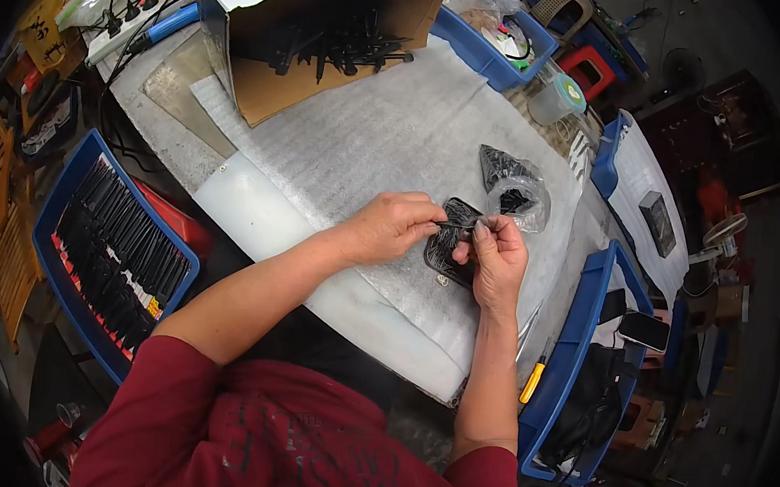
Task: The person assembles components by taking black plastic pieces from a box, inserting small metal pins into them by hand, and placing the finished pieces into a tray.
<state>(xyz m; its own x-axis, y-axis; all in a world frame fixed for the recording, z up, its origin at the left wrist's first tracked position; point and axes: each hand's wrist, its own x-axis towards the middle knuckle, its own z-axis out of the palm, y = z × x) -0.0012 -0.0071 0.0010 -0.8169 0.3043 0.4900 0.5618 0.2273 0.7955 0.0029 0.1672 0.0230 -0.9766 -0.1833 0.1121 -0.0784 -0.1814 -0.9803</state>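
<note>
My left hand point(395, 227) and my right hand point(499, 264) meet over the middle of the padded worktable. Between their pinched fingertips runs a thin black stick-like piece point(455, 224), one end in each hand. Its exact kind is too small to make out. Just beneath lies a small black tray point(437, 259), partly covered by my fingers; fine dark bits seem to be in it. Beyond my right hand sits a clear plastic bag point(534, 210) with small black parts inside.
An open carton point(268, 98) of black stick-like parts point(342, 49) lies at the back. Blue bins flank me: the left bin point(43, 236) holds rows of black pieces, the right bin point(536, 433) dark cloth and a phone point(644, 331). A yellow-handled tool point(533, 382) lies near the right edge.
</note>
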